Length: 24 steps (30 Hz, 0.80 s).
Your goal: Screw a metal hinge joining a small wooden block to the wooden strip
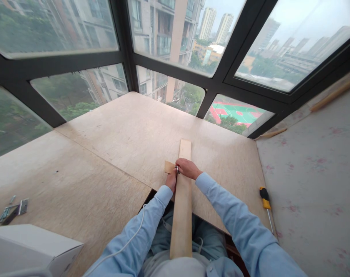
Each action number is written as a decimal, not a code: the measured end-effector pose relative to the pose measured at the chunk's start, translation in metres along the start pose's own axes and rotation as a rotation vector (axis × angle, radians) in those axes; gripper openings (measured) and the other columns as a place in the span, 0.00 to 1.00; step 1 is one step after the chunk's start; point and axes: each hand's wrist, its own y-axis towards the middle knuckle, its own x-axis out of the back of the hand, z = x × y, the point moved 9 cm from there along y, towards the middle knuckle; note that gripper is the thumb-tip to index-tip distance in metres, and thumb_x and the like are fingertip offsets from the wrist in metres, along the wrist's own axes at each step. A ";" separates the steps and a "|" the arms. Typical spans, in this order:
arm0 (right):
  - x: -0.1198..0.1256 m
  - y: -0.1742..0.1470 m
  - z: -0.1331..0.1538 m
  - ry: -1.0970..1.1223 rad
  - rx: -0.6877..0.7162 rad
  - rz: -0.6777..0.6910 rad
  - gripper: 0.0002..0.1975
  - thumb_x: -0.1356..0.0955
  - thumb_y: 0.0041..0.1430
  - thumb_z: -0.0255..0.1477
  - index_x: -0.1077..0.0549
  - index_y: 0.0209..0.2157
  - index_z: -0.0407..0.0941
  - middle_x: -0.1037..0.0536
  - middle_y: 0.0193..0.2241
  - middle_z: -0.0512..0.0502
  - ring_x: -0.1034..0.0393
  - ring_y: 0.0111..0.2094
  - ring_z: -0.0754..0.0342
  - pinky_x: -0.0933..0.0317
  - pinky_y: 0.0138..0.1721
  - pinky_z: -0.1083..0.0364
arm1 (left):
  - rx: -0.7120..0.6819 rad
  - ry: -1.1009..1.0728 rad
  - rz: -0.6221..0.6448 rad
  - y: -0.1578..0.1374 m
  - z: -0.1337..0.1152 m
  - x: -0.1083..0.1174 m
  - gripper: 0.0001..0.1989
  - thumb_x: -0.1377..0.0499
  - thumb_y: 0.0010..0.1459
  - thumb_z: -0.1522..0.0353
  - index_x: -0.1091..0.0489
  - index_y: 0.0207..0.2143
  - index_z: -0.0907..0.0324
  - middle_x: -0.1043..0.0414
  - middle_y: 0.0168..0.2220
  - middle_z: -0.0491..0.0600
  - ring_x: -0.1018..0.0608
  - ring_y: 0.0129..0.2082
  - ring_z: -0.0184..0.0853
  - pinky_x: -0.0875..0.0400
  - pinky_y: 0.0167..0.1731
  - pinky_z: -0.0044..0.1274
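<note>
A long pale wooden board point(182, 215) runs from my lap over the near edge of the worktop. My right hand point(189, 168) lies across the board, its fingers pinched at a small shiny metal part point(177, 169) by the left edge. What kind of part it is cannot be made out. Against that same edge, my left hand point(171, 180) is closed, its fingertips partly hidden. A short flat piece of wood point(169, 167) sticks out to the left just above it; whether the left fingers grip this piece or the metal part is unclear.
Screws and metal brackets point(15, 209) lie on the worktop point(105, 115) at left, behind a white box point(27, 246). A yellow-and-black screwdriver point(265, 200) rests along the papered wall point(307, 184) at right. Windows enclose the far side. A white cable point(129, 238) runs along my left sleeve.
</note>
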 end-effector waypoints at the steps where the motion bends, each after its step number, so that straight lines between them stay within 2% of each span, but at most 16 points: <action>1: 0.000 -0.001 -0.001 0.011 -0.001 -0.011 0.08 0.37 0.61 0.22 0.29 0.40 0.43 0.25 0.41 0.43 0.32 0.43 0.53 0.41 0.42 0.57 | 0.001 -0.002 0.001 0.000 0.000 0.000 0.13 0.40 0.57 0.64 0.25 0.37 0.66 0.22 0.36 0.58 0.21 0.43 0.43 0.29 0.49 0.35; 6: 0.001 -0.001 -0.005 0.063 -0.032 -0.065 0.10 0.37 0.62 0.26 0.30 0.45 0.41 0.25 0.39 0.44 0.31 0.39 0.54 0.40 0.39 0.58 | 0.005 -0.014 0.008 0.000 0.001 -0.001 0.13 0.38 0.56 0.64 0.25 0.37 0.66 0.22 0.36 0.59 0.21 0.43 0.44 0.29 0.49 0.35; 9: 0.001 0.003 -0.005 0.084 -0.018 -0.073 0.07 0.36 0.63 0.27 0.27 0.39 0.41 0.25 0.37 0.43 0.31 0.39 0.54 0.40 0.40 0.57 | 0.007 -0.021 0.006 0.001 0.002 0.000 0.13 0.37 0.54 0.63 0.25 0.37 0.64 0.21 0.36 0.58 0.21 0.44 0.45 0.29 0.49 0.35; 12: 0.002 0.006 -0.001 0.113 0.045 -0.069 0.06 0.36 0.62 0.23 0.26 0.35 0.42 0.25 0.36 0.44 0.31 0.40 0.55 0.40 0.41 0.58 | 0.008 -0.026 -0.001 0.002 0.003 0.002 0.12 0.36 0.53 0.64 0.25 0.36 0.64 0.21 0.36 0.58 0.21 0.45 0.45 0.29 0.49 0.34; 18: 0.005 0.000 -0.001 0.166 0.143 -0.107 0.08 0.36 0.62 0.22 0.24 0.35 0.43 0.25 0.35 0.44 0.30 0.40 0.54 0.39 0.42 0.57 | 0.005 -0.034 -0.012 0.003 0.003 0.003 0.09 0.38 0.55 0.65 0.25 0.35 0.63 0.21 0.36 0.56 0.21 0.44 0.43 0.29 0.49 0.33; 24: 0.005 -0.008 -0.009 0.196 0.159 -0.157 0.11 0.36 0.61 0.19 0.23 0.37 0.43 0.24 0.37 0.45 0.29 0.38 0.57 0.37 0.40 0.60 | 0.010 -0.083 0.038 -0.002 0.003 -0.004 0.10 0.41 0.58 0.66 0.25 0.34 0.64 0.21 0.35 0.55 0.20 0.40 0.43 0.28 0.46 0.34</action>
